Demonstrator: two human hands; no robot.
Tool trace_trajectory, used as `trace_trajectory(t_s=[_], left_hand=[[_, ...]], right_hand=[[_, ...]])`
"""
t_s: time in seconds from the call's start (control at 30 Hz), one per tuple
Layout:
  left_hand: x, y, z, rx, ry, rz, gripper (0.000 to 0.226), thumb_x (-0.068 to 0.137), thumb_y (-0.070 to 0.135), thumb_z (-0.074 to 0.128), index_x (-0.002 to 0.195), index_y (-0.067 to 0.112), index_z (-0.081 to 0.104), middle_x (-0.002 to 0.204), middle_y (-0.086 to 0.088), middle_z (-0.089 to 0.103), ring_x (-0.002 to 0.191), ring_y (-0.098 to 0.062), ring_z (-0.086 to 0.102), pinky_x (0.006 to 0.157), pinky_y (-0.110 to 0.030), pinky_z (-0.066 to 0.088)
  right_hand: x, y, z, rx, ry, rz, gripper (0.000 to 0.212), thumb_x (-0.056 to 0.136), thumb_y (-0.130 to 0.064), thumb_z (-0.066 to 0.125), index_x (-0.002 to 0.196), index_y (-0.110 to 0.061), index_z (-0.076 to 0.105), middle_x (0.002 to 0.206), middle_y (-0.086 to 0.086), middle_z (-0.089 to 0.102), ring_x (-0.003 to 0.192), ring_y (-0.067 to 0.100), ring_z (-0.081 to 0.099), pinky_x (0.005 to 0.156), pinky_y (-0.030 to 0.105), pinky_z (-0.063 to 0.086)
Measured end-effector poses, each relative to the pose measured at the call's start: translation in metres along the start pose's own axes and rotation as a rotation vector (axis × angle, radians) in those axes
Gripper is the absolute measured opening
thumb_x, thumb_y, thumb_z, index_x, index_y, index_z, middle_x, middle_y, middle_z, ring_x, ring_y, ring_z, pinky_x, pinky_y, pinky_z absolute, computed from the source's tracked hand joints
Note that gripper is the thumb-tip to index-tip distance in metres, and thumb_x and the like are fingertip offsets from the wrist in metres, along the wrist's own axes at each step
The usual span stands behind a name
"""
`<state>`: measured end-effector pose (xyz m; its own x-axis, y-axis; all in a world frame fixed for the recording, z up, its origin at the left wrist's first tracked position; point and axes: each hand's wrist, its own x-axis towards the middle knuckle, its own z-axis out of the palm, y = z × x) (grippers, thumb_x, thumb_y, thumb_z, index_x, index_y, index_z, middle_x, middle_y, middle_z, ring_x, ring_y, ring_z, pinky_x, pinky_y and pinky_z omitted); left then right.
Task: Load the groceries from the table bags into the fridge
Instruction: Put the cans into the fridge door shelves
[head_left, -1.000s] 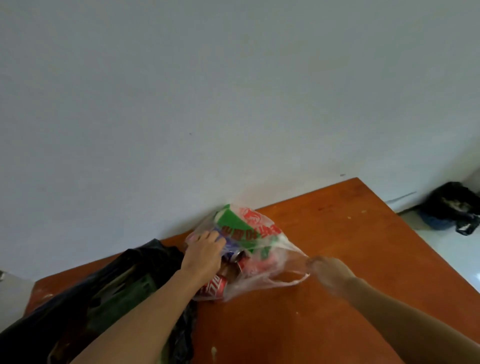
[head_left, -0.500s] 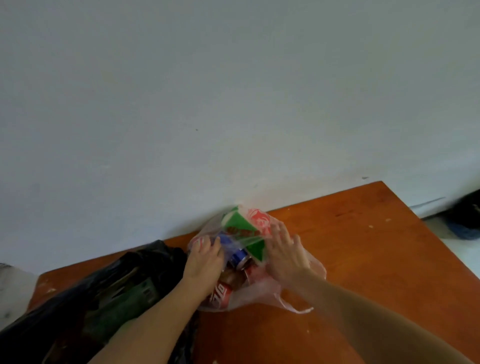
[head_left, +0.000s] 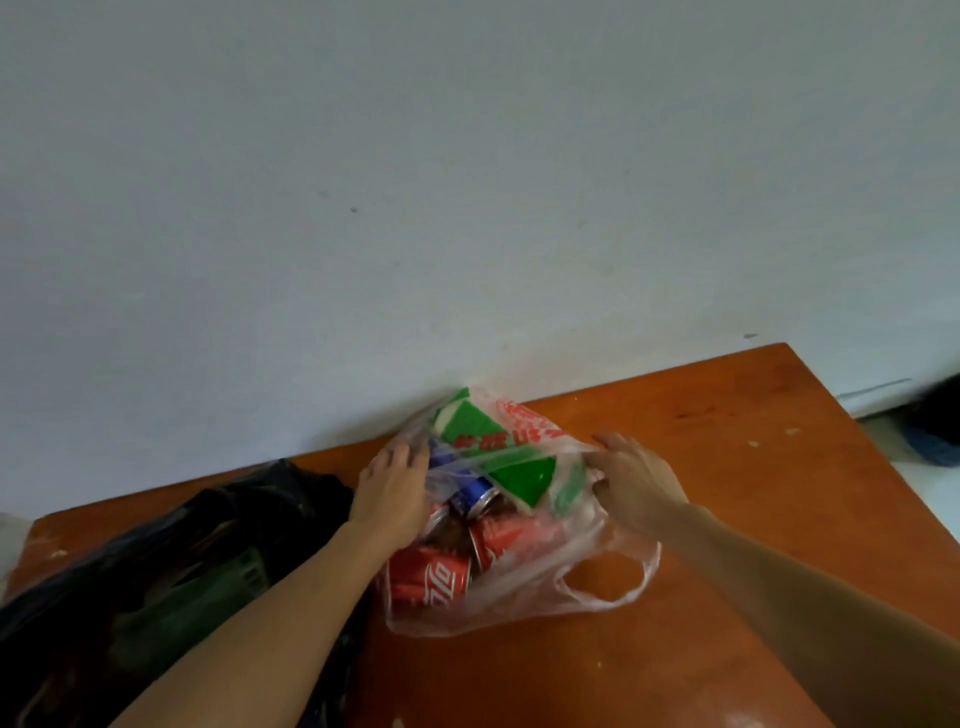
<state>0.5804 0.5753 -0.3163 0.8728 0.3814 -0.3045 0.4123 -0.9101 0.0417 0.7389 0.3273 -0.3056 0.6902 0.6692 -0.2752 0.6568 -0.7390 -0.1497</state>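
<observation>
- Plastic of a black bag (head_left: 171, 566) is seen slumped at the left end of the wooden table (head_left: 727, 467); something green shows through it, too dim to be identified.
- The black bag is crossed by the left forearm, so its right edge is hidden.
- The left hand (head_left: 392, 493) is laid on the left side of a clear shopping bag (head_left: 524, 587), fingers curled against the plastic; whether the film is actually pinched cannot be told.
- The clear shopping bag is set near the wall (head_left: 467, 182), just right of the black bag, with one handle loop lying loose on the table.
- Inside it, two red cans (head_left: 431, 577) are counted lying on their sides at the front, one blue can (head_left: 475, 496) above them, and one green carton (head_left: 498, 452) at the back; possibly more is hidden beneath.
- The right hand (head_left: 636, 480) is closed on the bag's upper right edge, the film being gathered between thumb and fingers.
- A dark heap (head_left: 935, 426) is seen on the floor beyond the table's right end.
</observation>
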Motion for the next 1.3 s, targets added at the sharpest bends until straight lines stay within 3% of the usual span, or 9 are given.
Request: trace_trajectory(t_s=[0.2, 0.3, 0.4, 0.57, 0.67, 0.8, 0.93, 1.1, 1.3], left_hand=[[-0.039, -0.010, -0.019, -0.001, 0.124, 0.106, 0.075, 0.083, 0.043, 0.060, 0.147, 0.021, 0.027, 0.151, -0.008, 0.029, 0.138, -0.027, 0.029, 0.110, -0.041, 0.030], [-0.066, -0.005, -0.016, 0.066, 0.314, 0.260, 0.049, 0.081, 0.034, 0.064, 0.128, 0.021, 0.054, 0.137, -0.011, 0.051, 0.132, -0.029, 0.041, 0.112, -0.042, 0.028], [-0.090, 0.010, -0.001, 0.106, 0.328, 0.397, 0.048, 0.068, 0.025, 0.072, 0.115, 0.017, 0.065, 0.123, -0.013, 0.061, 0.117, -0.031, 0.054, 0.102, -0.046, 0.042], [-0.097, 0.016, 0.022, 0.197, 0.156, 0.343, 0.058, 0.050, 0.022, 0.084, 0.106, 0.013, 0.071, 0.116, -0.011, 0.067, 0.105, -0.029, 0.063, 0.085, -0.042, 0.054], [-0.090, 0.005, 0.028, 0.223, 0.090, 0.264, 0.059, 0.054, 0.021, 0.081, 0.111, 0.010, 0.070, 0.116, -0.008, 0.066, 0.105, -0.030, 0.061, 0.084, -0.041, 0.054], [-0.089, 0.003, 0.028, 0.206, 0.041, 0.284, 0.049, 0.068, 0.017, 0.070, 0.116, 0.010, 0.065, 0.133, -0.011, 0.053, 0.119, -0.033, 0.051, 0.096, -0.046, 0.046], [-0.088, 0.015, 0.025, 0.159, 0.068, 0.297, 0.049, 0.077, 0.019, 0.056, 0.126, 0.014, 0.055, 0.141, -0.011, 0.044, 0.127, -0.032, 0.041, 0.104, -0.045, 0.034], [-0.067, 0.031, 0.004, 0.080, 0.231, 0.271, 0.051, 0.088, 0.015, 0.049, 0.139, 0.016, 0.043, 0.148, -0.011, 0.035, 0.136, -0.027, 0.031, 0.114, -0.043, 0.024], [-0.015, 0.030, -0.017, -0.114, 0.154, 0.191, 0.069, 0.088, 0.016, 0.053, 0.149, 0.015, 0.021, 0.153, -0.005, 0.025, 0.140, -0.022, 0.023, 0.113, -0.034, 0.024]], right_hand=[[-0.015, -0.059, -0.037, 0.005, 0.551, -0.381, 0.007, 0.074, -0.013, 0.072, 0.077, -0.020, 0.071, 0.107, 0.001, 0.067, 0.098, 0.021, 0.060, 0.079, 0.035, 0.050], [-0.022, -0.093, -0.019, 0.001, 0.360, -0.591, 0.009, 0.082, -0.014, 0.064, 0.086, -0.018, 0.071, 0.091, -0.003, 0.068, 0.085, 0.015, 0.063, 0.076, 0.027, 0.052], [-0.026, -0.100, 0.022, -0.090, 0.057, -0.506, 0.027, 0.088, -0.017, 0.053, 0.110, -0.018, 0.067, 0.113, 0.001, 0.065, 0.102, 0.022, 0.060, 0.083, 0.037, 0.052], [-0.060, -0.063, 0.045, -0.164, 0.108, -0.360, 0.057, 0.057, -0.027, 0.085, 0.112, -0.026, 0.068, 0.134, 0.002, 0.056, 0.113, 0.026, 0.058, 0.062, 0.032, 0.060], [-0.078, -0.037, 0.053, -0.124, 0.105, -0.289, 0.058, 0.056, -0.031, 0.081, 0.111, -0.024, 0.065, 0.133, 0.004, 0.055, 0.104, 0.024, 0.063, 0.069, 0.037, 0.060], [-0.079, -0.025, 0.054, 0.019, 0.061, -0.150, 0.024, 0.087, -0.029, 0.057, 0.108, -0.020, 0.067, 0.129, -0.001, 0.057, 0.103, 0.019, 0.061, 0.086, 0.036, 0.055], [-0.057, -0.044, 0.026, 0.133, 0.162, 0.009, 0.024, 0.099, -0.030, 0.045, 0.100, -0.015, 0.064, 0.105, 0.000, 0.066, 0.078, 0.011, 0.057, 0.064, 0.022, 0.047], [-0.024, -0.063, -0.006, 0.006, 0.309, -0.188, 0.034, 0.093, -0.035, 0.056, 0.121, -0.014, 0.055, 0.125, 0.002, 0.056, 0.115, 0.020, 0.051, 0.095, 0.035, 0.048], [0.031, -0.068, 0.008, -0.109, 0.068, -0.214, 0.072, 0.084, -0.055, 0.061, 0.142, -0.021, 0.034, 0.142, 0.002, 0.045, 0.129, 0.025, 0.042, 0.105, 0.043, 0.040]])
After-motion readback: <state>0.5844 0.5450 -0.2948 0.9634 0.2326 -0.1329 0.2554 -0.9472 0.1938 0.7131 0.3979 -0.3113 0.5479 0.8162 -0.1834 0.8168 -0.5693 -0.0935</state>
